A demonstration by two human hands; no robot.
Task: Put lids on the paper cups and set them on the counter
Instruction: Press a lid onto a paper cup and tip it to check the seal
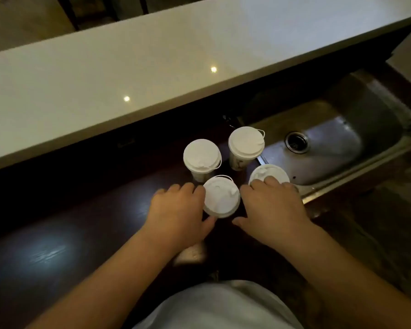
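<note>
Several white-lidded paper cups stand close together on the dark lower worktop. My left hand (178,210) curls around the nearest cup (221,197) from the left, with the thumb under the lid's near edge. My right hand (273,210) wraps the right cup (268,173) from the near side, its fingertips resting on that lid and its thumb pointing toward the nearest cup. Two more lidded cups stand behind, one at the back left (201,156) and one at the back right (246,142). The cup bodies under my hands are hidden.
A long pale raised counter (128,67) runs across the back, above the dark worktop (57,245). A steel sink (330,148) with a drain lies right beside the cups on the right. My white shirt fills the bottom edge.
</note>
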